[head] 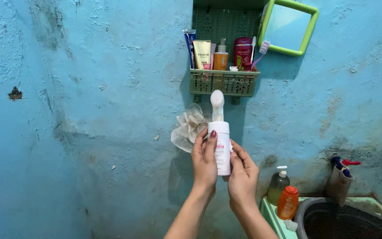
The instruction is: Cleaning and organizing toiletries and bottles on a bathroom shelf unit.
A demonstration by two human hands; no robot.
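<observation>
White pump bottle (220, 146) upright, nozzle up; both hands gripping.

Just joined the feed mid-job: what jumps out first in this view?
At centre, the left hand and right hand together hold a white pump bottle upright, its rounded white brush head pointing up. Right above it, a green wall basket holds tubes and bottles, with a green-framed mirror at its upper right. All this stands against a rough, stained blue wall.
</observation>
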